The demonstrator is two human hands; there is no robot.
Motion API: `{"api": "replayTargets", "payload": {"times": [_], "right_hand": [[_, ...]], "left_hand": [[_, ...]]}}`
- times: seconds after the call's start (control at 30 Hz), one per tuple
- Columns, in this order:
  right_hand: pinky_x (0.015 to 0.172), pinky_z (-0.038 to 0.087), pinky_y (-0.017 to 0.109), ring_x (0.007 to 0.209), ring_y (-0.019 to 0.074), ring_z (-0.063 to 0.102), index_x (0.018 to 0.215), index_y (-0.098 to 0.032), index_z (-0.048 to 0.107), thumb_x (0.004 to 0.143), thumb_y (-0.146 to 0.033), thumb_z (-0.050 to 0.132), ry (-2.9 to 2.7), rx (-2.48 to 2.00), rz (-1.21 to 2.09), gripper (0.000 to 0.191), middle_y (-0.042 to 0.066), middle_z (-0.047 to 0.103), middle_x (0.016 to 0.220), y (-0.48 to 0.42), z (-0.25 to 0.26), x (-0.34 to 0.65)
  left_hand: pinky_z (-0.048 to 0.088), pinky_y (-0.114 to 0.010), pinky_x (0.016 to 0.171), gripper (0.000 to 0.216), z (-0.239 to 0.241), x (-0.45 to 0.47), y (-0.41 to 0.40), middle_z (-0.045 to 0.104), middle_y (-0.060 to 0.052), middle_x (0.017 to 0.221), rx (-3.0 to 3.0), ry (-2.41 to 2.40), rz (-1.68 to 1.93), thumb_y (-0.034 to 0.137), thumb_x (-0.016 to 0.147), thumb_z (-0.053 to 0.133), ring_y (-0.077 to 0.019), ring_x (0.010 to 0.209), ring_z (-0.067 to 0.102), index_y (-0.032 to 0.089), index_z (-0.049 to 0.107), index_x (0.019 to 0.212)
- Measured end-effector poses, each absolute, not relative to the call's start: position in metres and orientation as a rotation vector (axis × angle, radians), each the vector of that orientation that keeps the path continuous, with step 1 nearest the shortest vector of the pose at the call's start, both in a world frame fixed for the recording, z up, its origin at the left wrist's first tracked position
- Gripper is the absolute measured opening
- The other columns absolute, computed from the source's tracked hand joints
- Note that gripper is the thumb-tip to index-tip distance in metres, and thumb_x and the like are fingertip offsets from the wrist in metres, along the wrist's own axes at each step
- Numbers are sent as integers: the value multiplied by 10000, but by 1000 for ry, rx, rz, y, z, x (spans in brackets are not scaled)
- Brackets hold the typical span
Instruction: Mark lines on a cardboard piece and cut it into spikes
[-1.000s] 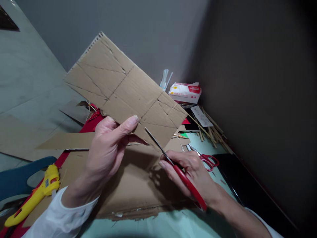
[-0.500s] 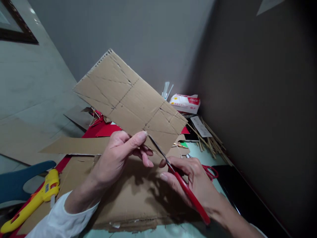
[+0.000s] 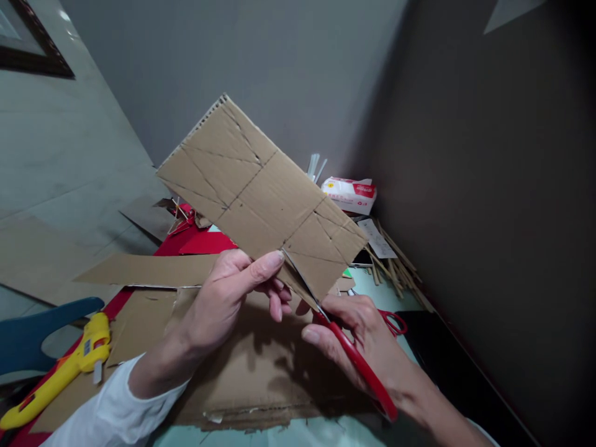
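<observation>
Grey wall (image 3: 261, 56) ahead; the left hand (image 3: 233, 288) pinches cardboard (image 3: 274, 192), the right hand (image 3: 379, 344), apart, grips scissors (image 3: 357, 360); glue gun (image 3: 90, 347) left of both.

The white left sleeve (image 3: 114, 403), just right of the glue gun (image 3: 69, 375), is loose and creased. The right sleeve (image 3: 482, 433), well apart from the glue gun, shows only a pale edge. The left hand (image 3: 237, 288) and right hand (image 3: 361, 338) are bare.
</observation>
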State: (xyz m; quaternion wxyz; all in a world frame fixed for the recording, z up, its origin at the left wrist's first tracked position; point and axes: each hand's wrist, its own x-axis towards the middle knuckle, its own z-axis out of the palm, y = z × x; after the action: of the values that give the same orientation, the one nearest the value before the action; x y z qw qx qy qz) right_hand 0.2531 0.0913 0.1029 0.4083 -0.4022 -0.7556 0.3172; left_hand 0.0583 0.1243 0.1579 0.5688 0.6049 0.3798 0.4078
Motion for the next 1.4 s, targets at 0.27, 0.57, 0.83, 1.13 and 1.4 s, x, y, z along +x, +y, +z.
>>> {"api": "replayTargets", "payload": {"times": [0.27, 0.57, 0.83, 1.13, 1.4], "right_hand": [[514, 235, 238, 543, 96, 291, 626, -203, 431, 916, -384, 623, -1924, -1017, 820, 392, -76, 327, 577, 93, 106, 254], [499, 255, 228, 498, 87, 315, 595, -221, 343, 929, -301, 575, -1952, -993, 702, 415, -75, 349, 537, 92, 100, 252], [469, 252, 225, 449, 77, 311, 609, -226, 361, 895, -213, 505, -1921, -992, 598, 321, -67, 370, 512, 97, 93, 245], [478, 288, 221, 489, 91, 392, 605, -202, 469, 919, -394, 574, -1869, -1089, 840, 383, -51, 440, 534, 96, 93, 247], [533, 347, 252, 605, 137, 451, 811, -208, 590, 891, -413, 556, -1829, -976, 1254, 223, -27, 514, 675, 92, 109, 250]], "left_hand": [[538, -269, 657, 426, 160, 62, 123, 687, -60, 512, 1443, 929, 1006, 358, 937, 563, -185, 562, 687, 167, 775, 621], [531, -253, 636, 482, 159, 65, 118, 629, -54, 417, 1451, 1005, 1045, 368, 916, 572, -187, 528, 681, 187, 743, 504], [496, -248, 576, 500, 154, 67, 123, 623, -70, 414, 1425, 1008, 1027, 352, 900, 572, -187, 507, 671, 181, 702, 448], [510, -257, 586, 519, 152, 69, 132, 687, -124, 506, 1378, 957, 1004, 428, 924, 577, -185, 507, 656, 126, 710, 523], [520, -223, 506, 443, 160, 61, 133, 674, -96, 482, 1234, 856, 1009, 389, 912, 624, -162, 436, 654, 98, 760, 608]]}}
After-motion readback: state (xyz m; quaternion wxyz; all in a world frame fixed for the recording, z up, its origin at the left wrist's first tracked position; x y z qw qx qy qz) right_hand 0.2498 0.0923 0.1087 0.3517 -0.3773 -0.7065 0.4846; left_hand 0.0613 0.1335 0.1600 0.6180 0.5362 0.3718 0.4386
